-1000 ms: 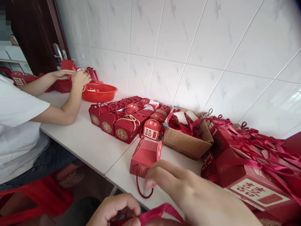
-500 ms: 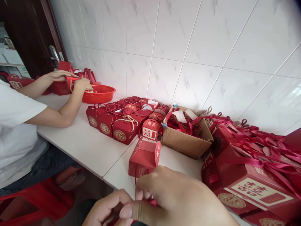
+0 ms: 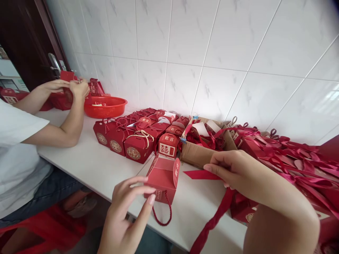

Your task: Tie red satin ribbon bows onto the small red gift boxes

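Observation:
A small red gift box (image 3: 162, 178) stands at the table's front edge, its curved flap raised at the right side. A twisted dark red cord (image 3: 171, 215) loops down from its front. My left hand (image 3: 127, 211) is beside the box's front left corner, fingers apart and empty, the fingertips overlapping the box in view. A length of red ribbon (image 3: 202, 174) is pinched in my right hand (image 3: 227, 167), in front of the carton. One end points left and the other trails down over the table edge.
Behind the gift box is a cardboard carton (image 3: 197, 155) with ribbons. Several closed red boxes (image 3: 139, 146) stand in rows to the left; ribboned boxes (image 3: 265, 151) are piled at right. A co-worker's hands (image 3: 78, 90) hold a red box near a red basin (image 3: 106, 111).
My hands have moved apart. The right hand has gone up and right, showing the ribbon; the left has risen toward the gift box. The co-worker's hands have lifted away from the basin.

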A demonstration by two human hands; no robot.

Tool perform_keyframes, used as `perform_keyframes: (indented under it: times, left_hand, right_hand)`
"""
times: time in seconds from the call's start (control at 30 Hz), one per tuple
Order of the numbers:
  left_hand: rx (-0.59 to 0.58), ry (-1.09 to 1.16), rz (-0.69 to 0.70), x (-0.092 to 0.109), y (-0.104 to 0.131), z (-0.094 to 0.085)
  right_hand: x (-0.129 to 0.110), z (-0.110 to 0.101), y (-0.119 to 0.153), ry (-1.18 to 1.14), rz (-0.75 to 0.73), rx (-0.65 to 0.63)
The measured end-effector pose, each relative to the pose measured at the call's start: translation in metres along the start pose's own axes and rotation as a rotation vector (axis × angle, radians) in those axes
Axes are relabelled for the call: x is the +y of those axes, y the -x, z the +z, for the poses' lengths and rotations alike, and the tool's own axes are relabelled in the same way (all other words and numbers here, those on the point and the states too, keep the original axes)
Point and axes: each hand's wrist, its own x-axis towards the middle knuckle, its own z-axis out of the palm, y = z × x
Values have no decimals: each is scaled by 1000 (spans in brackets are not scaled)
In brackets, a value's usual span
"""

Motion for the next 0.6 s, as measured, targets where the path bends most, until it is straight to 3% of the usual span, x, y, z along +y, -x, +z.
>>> perform_keyframes:
  times: [0.1, 0.4, 0.5, 0.6]
  left_hand:
    - [-50, -174, 188, -10, -20, 12]
    - [-128, -336, 288, -15, -57, 35]
    - [-175, -373, 305, -13, -63, 32]
    - [-318, -423, 333, -5, -65, 14]
  right_hand:
    - [0, 2, -12, -7, 50, 26]
    - [-7, 12, -28, -126, -20, -48]
    - [-7, 12, -26, -111, -49, -50]
    - [-7, 10, -22, -111, -60, -54]
